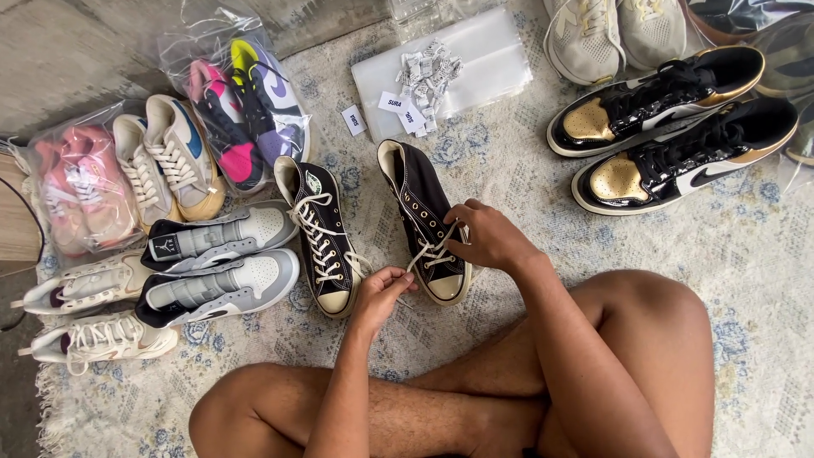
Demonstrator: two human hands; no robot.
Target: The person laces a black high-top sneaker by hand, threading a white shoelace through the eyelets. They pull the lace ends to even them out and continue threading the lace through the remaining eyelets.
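We sit cross-legged on a pale patterned rug [746, 280], and nearest to us our left hand [383, 288] pinches the end of a white lace [421, 257] between closed fingertips, just below the toe of the black high-top sneaker [424, 216]. Our right hand [487, 237] rests on that same sneaker's lower eyelets, fingers curled narrow around the lace there (the fingertips themselves are hidden under the knuckles). The sneaker lies flat on the rug, toe towards us.

Just left of the black high-top sneaker lies its mate [320, 237], fully laced. Further left sit two grey and white high-tops [220, 267], and beyond them two cream low sneakers [85, 309] at the rug's edge.

Up and left of the sneaker, a clear plastic bag [55, 161] holds a pink pair [80, 191]; a second clear bag [203, 34] holds a pink and purple pair [246, 110]; between them stands an unbagged tan pair [165, 161].

Beyond the sneaker lies a stack of flat plastic bags [483, 59] with a heap of small white tags [428, 76] on it. To the right rest two black and gold high-tops [670, 127], and past them a pale grey pair [610, 34].
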